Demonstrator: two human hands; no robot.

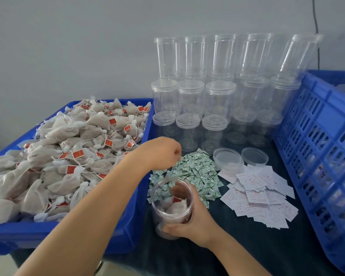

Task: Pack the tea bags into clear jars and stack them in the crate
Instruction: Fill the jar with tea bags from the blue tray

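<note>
Just right of the blue tray (139, 212) of tea bags (72, 148), the right hand (195, 224) is gripping a part-filled jar (172, 206) on the bench. The left hand (159, 152) is hovering over sachets (195, 172), fingers curled; whether pinching one, I cannot tell. Filling is underway; next likely needs a sachet.

packing workshop | stacked clear jars (191, 94) | bulk tea bags (72, 152) | blue crate (317, 136)

Soft even light, bowed wide-angle edges
</note>
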